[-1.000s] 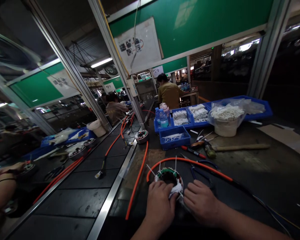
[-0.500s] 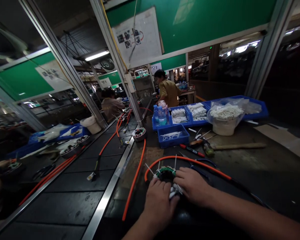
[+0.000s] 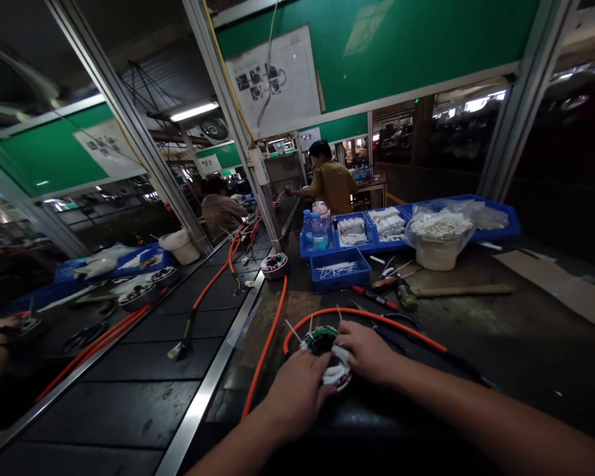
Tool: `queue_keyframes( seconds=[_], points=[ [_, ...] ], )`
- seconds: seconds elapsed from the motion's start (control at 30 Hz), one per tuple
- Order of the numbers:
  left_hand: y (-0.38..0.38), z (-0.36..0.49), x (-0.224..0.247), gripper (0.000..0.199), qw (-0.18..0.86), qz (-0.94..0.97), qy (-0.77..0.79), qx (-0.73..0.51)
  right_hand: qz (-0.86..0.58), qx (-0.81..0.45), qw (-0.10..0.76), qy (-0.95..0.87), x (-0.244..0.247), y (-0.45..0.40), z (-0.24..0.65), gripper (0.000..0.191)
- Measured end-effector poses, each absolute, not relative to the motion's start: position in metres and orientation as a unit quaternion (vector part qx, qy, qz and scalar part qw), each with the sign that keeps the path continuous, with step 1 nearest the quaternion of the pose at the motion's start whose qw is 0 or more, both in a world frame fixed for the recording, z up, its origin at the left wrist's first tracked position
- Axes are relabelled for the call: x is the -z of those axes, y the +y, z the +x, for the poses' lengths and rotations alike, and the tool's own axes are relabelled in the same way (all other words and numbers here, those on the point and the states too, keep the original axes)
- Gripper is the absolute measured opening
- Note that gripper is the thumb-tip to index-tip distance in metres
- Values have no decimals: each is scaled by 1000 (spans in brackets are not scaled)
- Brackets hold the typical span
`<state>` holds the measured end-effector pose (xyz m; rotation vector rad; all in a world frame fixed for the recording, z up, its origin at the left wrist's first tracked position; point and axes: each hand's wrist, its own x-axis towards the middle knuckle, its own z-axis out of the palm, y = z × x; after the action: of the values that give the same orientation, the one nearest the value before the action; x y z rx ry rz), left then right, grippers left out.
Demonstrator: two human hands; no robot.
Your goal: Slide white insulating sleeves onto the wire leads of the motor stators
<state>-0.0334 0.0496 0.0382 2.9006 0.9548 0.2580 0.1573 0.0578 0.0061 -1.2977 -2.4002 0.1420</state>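
Observation:
A ring-shaped motor stator (image 3: 321, 334) with a green inner rim lies on the dark bench in front of me. Thin white ties (image 3: 294, 332) stick up from its far edge, and white sleeving (image 3: 335, 373) shows at its near side. My left hand (image 3: 297, 383) is closed around the stator's left and near side, thumb by the sleeving. On the right side, the bent fingers of my right hand (image 3: 364, 347) grip the rim beside one upright tie; its fingertips are partly hidden. An orange cable (image 3: 357, 311) curves behind the stator.
A blue tray (image 3: 341, 274) of white ties, blue bins (image 3: 353, 231) of white sleeves and a bagged bucket (image 3: 436, 251) stand behind. A hammer (image 3: 461, 291) and pliers (image 3: 401, 320) lie right. Another stator (image 3: 274, 264) sits by the conveyor (image 3: 143, 403). Co-workers are beyond.
My hands have shifted slightly on the stator; more of the white sleeving at its near side shows now. A co-worker at the back has stretched an arm out to the left.

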Motion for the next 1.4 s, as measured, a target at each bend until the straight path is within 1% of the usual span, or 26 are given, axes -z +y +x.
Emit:
queue_keyframes(
  seconds=[0.1,0.13,0.17,0.2,0.27,0.33,0.4,0.47,0.5,0.63,0.8,1.13,1.2,1.3,1.4],
  points=[
    [51,-31,-32,13,12,945,317,-83,-510,-78,288,-807,-8,63,203,22],
    [50,-27,-26,10,4,943,319,-95,-558,-59,317,-764,-13,69,225,22],
    [49,-23,-20,11,-6,940,321,-116,-644,-6,331,-689,-19,77,251,22],
    [47,-19,-13,12,-21,935,324,-143,-694,27,340,-634,-27,85,278,26],
    [44,-11,0,17,-59,924,322,-198,-759,79,347,-545,-45,101,331,35],
    [42,-7,9,23,-95,915,312,-237,-808,130,327,-472,-58,113,375,46],
    [43,-5,14,28,-116,912,300,-256,-833,152,271,-457,-64,120,405,40],
    [44,-5,15,30,-125,911,293,-264,-837,149,220,-479,-60,123,421,28],
    [45,-6,15,30,-127,910,291,-266,-833,151,208,-489,-56,123,426,27],
    [47,-6,14,29,-136,909,284,-274,-826,215,203,-480,-44,125,434,34],
    [48,-5,13,30,-153,904,275,-288,-821,203,166,-507,-50,135,441,29],
    [46,-6,10,31,-155,912,274,-263,-822,190,231,-485,-59,136,443,24],
    [46,-6,9,30,-150,913,276,-260,-816,187,243,-490,-61,133,441,26],
    [46,-6,9,28,-143,914,277,-260,-806,169,260,-505,-64,130,440,23],
    [46,-6,10,29,-139,915,277,-258,-799,149,309,-494,-68,131,442,18]
  ],
)
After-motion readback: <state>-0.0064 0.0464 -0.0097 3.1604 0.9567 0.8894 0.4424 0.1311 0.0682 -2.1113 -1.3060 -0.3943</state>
